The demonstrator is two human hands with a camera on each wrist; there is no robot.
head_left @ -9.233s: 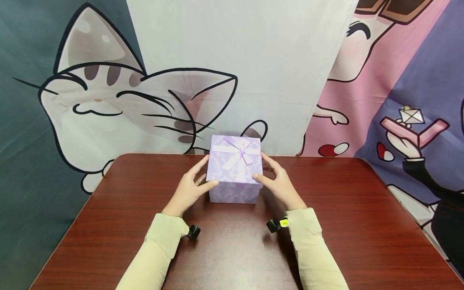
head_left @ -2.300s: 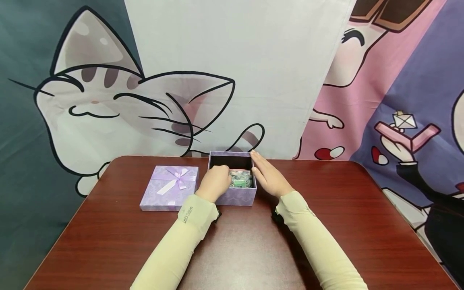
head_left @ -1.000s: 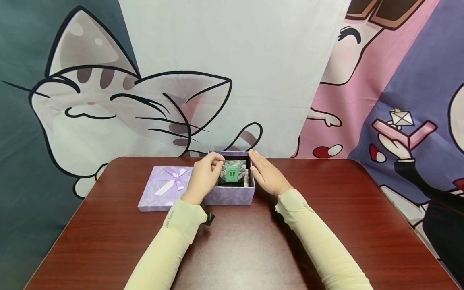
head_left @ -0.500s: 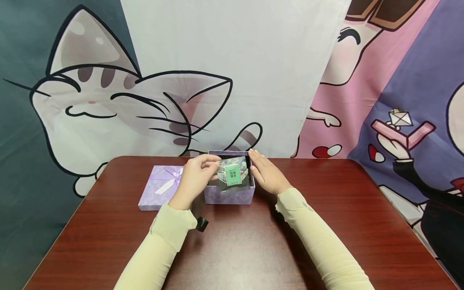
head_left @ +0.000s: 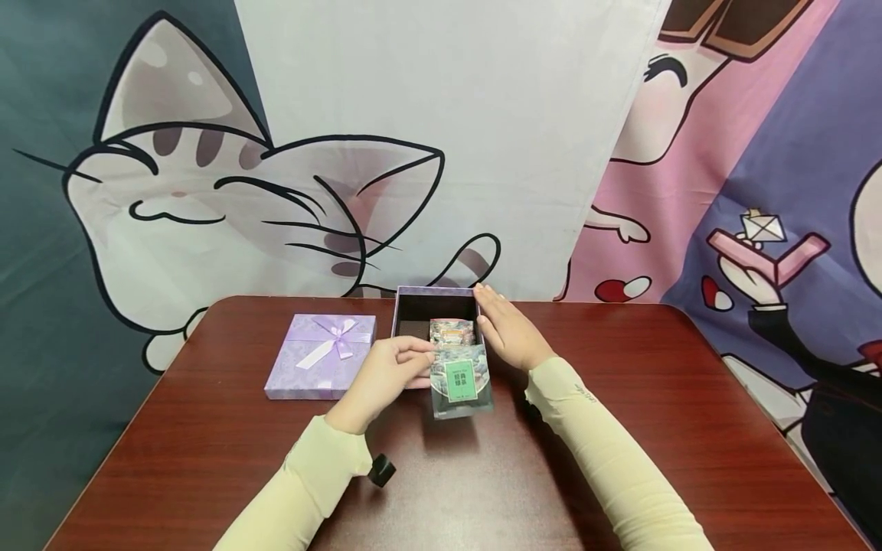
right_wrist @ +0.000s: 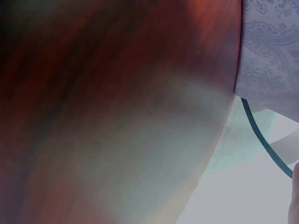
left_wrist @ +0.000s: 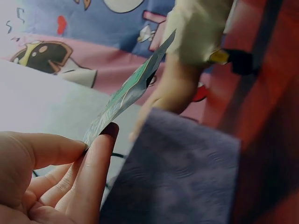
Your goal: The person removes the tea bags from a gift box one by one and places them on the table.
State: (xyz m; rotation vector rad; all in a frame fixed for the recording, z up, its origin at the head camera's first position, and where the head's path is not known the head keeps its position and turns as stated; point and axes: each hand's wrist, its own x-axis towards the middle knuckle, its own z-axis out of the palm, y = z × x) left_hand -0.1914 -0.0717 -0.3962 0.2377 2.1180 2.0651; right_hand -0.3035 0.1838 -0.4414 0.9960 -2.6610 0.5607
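Note:
In the head view my left hand (head_left: pixel 386 375) pinches a flat green tea sachet (head_left: pixel 462 383) by its left edge, just in front of the gift box. The left wrist view shows the sachet (left_wrist: pixel 124 98) nearly edge-on between thumb and fingers. The lilac gift box (head_left: pixel 416 310) stands without its lid, dark inside, with another small patterned packet (head_left: pixel 451 331) at its right side. My right hand (head_left: pixel 513 329) rests against the box's right wall, fingers straight. Only a sliver of that hand (right_wrist: pixel 294 196) shows in the right wrist view, below the box wall (right_wrist: pixel 271 46).
The lilac lid (head_left: pixel 320 360) with its ribbon bow lies on the table to the left of the box. A brown wooden table (head_left: pixel 620 428) holds everything; behind its far edge hangs a cartoon-printed cloth (head_left: pixel 524 138).
The box's lid has come off and lies to its left. My left hand has drawn the sachet up and out of the box, towards me. The right hand has stayed at the box's right side lately.

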